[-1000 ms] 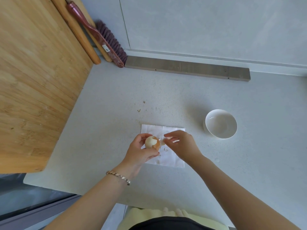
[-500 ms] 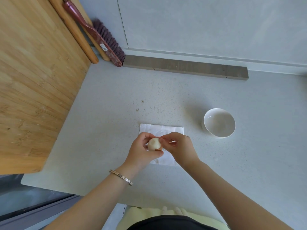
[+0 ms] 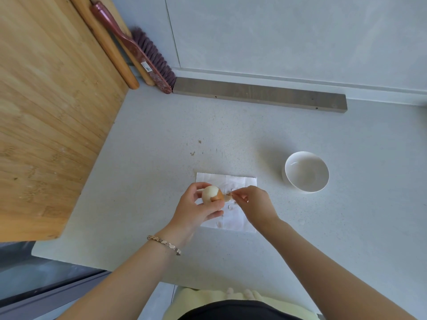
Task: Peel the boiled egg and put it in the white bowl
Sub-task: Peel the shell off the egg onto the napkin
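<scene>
My left hand (image 3: 196, 207) grips the boiled egg (image 3: 211, 193) above a white paper napkin (image 3: 233, 218). The egg is mostly bare white, with a brown patch of shell on its right side. My right hand (image 3: 255, 204) pinches a small piece of brown shell (image 3: 228, 197) just to the right of the egg. A few shell bits lie on the napkin. The white bowl (image 3: 306, 171) stands empty on the counter, to the right of and beyond my hands.
A large wooden board (image 3: 46, 107) covers the left of the grey counter. A dark red brush (image 3: 143, 51) and wooden handles lean in the back corner. A grey wooden bar (image 3: 258, 94) lies along the back wall. The counter's front edge runs below my wrists.
My right hand has pulled away from the egg to the right with a piece of shell. The egg has turned in my left hand, and more white shows.
</scene>
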Demonstrator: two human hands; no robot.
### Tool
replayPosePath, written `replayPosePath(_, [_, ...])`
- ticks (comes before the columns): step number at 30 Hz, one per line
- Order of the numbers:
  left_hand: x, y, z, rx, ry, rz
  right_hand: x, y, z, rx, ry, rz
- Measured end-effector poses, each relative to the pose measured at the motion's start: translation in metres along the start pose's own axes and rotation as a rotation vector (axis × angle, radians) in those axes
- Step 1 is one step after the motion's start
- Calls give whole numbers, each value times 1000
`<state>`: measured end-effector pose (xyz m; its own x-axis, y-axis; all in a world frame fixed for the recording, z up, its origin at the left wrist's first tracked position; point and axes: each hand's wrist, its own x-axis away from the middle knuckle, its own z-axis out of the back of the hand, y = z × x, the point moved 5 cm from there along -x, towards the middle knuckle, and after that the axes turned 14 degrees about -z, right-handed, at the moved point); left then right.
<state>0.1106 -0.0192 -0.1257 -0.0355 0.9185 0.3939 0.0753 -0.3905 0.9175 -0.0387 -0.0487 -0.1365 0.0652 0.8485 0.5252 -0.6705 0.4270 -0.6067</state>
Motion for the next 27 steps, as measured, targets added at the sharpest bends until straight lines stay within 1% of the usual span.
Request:
replayPosePath(2, [-1,-3,2,36,23,48,-1,2,0,91,-9,6])
replayPosePath(5, [-2,-8,2,59,43,90,0,2,2,97,7,23])
replayPosePath(7, [-3,-10,1,115,42,122,4,-2,6,13,44,47])
replayPosePath(9, [-3,-10,0,135,47,118,10,-8,8,-141,19,30])
replayPosePath(10, [-3,-9,-1,110,51,95,14,-11,6,-202,-25,6])
replayPosePath(12, [-2,-3,-3,-36,60,17,20,-15,1,-280,-90,-32])
replayPosePath(14, [1,5,-6,-179,68,-52,22,-16,0,-342,-71,-51])
replayPosePath(16, [3,9,-7,-228,89,-95,22,-15,1,-384,-51,-59])
replayPosePath(18, [4,11,-6,-252,117,-111,23,-17,1,-380,-44,-24])
replayPosePath(23, [5,10,-8,-271,133,-106,30,-21,0,-276,52,96])
replayPosePath(27, [5,9,-10,-233,115,-94,27,-20,3,-243,104,129])
